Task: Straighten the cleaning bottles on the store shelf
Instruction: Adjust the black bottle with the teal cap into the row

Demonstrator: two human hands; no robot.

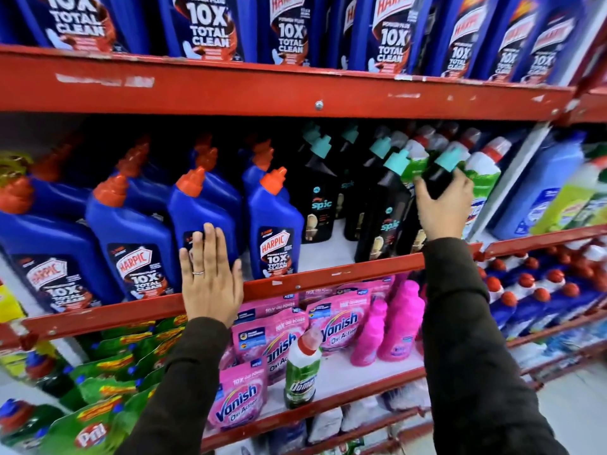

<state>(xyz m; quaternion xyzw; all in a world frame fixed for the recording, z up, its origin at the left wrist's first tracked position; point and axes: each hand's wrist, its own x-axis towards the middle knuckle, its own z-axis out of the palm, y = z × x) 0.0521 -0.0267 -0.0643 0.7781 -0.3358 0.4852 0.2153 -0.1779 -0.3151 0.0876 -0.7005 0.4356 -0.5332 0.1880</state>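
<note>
Up right, right hand (441, 208) grips black bottle (438, 178); left hand (210, 274) flat.

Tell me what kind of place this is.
Most likely the cleaning-products aisle of a shop. Red metal shelving in tiers holds many identical blue Harpic bottles in rows, black Spic bottles beside them, and pink Vanish pouches on the tier below.

red shelf (328, 274) | blue Harpic bottles (276, 224) | black Spic bottles (384, 211)
</note>
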